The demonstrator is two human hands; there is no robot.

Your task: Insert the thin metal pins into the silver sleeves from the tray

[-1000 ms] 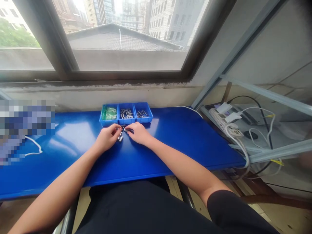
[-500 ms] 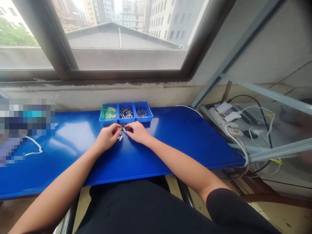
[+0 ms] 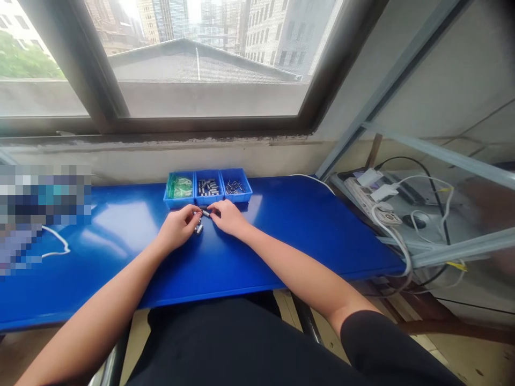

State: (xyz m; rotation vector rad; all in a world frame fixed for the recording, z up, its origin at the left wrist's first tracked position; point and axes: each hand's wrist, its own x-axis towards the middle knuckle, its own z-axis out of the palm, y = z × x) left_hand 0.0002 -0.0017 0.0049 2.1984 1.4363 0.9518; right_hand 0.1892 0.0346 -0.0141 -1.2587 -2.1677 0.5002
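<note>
Over the blue table my left hand (image 3: 179, 224) is closed in a pinch; whatever lies between its fingertips is too small to make out. Facing it, my right hand (image 3: 227, 216) pinches a small metal cylinder (image 3: 205, 213), which lies nearly level and points towards the left fingertips. A few loose metal cylinders (image 3: 199, 229) rest on the table beside my left fingers, partly hidden by them. Just beyond the hands stand three joined blue bins: the left bin (image 3: 177, 203) with a green bag of pale pieces, the middle bin (image 3: 209, 198) with metal cylinders, the right bin (image 3: 241, 197) with screw-like pins.
The blue table (image 3: 281, 230) runs below a window (image 3: 209, 124). At the left lies a blurred-out object (image 3: 44, 198) with a white cable (image 3: 60, 247). A metal frame (image 3: 362, 128) and a power strip (image 3: 372, 201) with plugs and cables are at the right.
The metal cylinder in my right fingers has turned from a slant to nearly level. My left hand has barely moved.
</note>
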